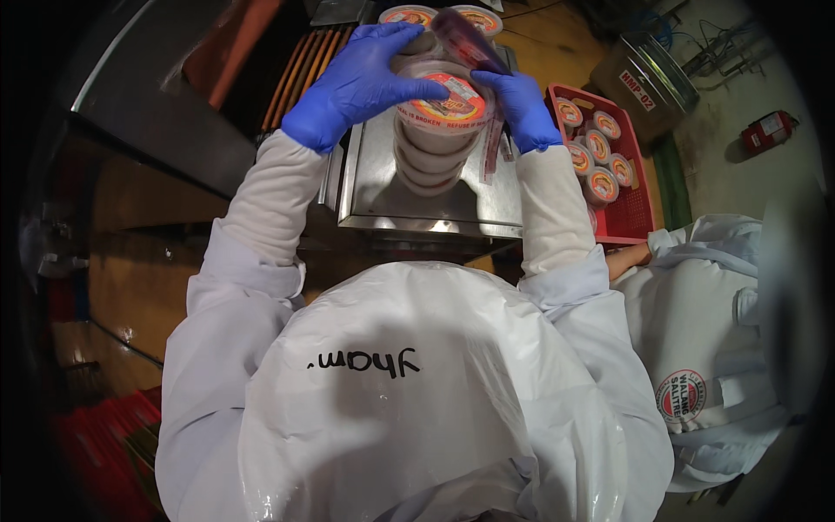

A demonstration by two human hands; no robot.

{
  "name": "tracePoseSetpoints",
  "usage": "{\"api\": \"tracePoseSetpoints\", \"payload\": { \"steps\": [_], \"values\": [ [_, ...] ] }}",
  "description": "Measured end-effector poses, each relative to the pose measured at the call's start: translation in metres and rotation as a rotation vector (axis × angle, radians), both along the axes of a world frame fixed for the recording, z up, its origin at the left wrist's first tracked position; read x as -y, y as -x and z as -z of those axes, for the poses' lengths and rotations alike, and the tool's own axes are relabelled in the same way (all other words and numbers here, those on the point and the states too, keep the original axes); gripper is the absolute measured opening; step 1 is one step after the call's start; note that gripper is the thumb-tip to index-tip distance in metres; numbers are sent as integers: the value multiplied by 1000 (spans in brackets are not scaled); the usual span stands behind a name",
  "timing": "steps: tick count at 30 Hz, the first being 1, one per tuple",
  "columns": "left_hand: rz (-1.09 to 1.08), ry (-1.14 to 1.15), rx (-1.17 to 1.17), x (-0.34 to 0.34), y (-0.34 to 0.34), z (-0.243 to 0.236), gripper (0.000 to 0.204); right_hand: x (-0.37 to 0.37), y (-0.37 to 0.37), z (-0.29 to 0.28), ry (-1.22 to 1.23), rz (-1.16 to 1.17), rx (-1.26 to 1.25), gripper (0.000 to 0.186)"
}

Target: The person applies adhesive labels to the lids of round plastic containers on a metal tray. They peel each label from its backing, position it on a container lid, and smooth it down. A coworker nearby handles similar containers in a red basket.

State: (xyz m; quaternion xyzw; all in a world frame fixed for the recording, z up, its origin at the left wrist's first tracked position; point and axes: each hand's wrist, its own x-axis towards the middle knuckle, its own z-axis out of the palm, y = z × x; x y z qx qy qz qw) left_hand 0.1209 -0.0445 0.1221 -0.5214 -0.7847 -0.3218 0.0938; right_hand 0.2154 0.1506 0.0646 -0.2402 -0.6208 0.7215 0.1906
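A tall stack of round tubs [428, 165] stands on the steel table in front of me. Its top tub [457, 100] has an orange and red label, with a clear, red-printed plastic seal band [417, 118] around its near rim. My left hand [352, 83], in a blue glove, grips this tub, thumb over the lid and fingers at the far side. My right hand [522, 104], also gloved, is closed at the tub's right edge, by a blurred dark-red plastic strip [470, 42]. More printed film [492, 152] hangs below that hand, and its fingertips are partly hidden.
More tubs [477, 17] stand at the table's far end. A red crate [639, 204] at the right holds several tubs. Past it are a grey bin [648, 83] and a fire extinguisher [770, 132]. A co-worker in white [696, 322] is close on my right. Dark machinery [165, 113] borders the left.
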Motion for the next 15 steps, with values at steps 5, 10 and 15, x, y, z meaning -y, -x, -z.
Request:
{"api": "tracePoseSetpoints", "payload": {
  "steps": [5, 10, 15],
  "values": [
    [204, 155, -174, 11, -22, 11, 46, 4, 0, -5, 24, -24, -19, 31],
    [231, 173, -93, 5, -12, 29, 22, 7, 3, -5, 17, 16, 21, 30],
    [235, 135, -89, 4, -12, 30, 24, 1, 10, 7, 31, 9, 1, 30]
  ]
}}
